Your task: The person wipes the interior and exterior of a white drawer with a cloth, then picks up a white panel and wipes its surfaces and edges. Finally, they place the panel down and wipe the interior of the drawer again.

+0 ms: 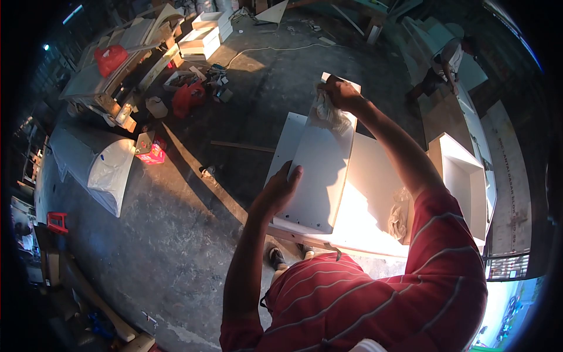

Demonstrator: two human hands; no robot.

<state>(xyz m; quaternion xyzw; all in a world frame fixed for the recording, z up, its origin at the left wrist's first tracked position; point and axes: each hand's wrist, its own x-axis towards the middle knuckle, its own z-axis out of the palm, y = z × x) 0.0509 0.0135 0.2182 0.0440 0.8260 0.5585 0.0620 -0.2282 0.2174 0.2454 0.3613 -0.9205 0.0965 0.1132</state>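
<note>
A long white panel (321, 170) lies at a slant in front of me, with small dark holes along its near end. My left hand (282, 186) grips its left edge, thumb on top and the other fingers partly hidden. At the far end, my right hand (341, 94) is closed on a crumpled pale cloth (330, 116) pressed against the panel's face. Under this panel is another white board (288, 132), sticking out to the left. A second crumpled cloth (399, 216) rests on the sunlit white work surface (366, 220) to the right.
An open white box (460, 170) stands at the right. Beyond it a person (448, 64) bends over boards. Left on the floor are a pink-red carton (151, 148), a red bag (187, 98) and a red stool (57, 222). White drawer boxes (199, 44) are stacked further back.
</note>
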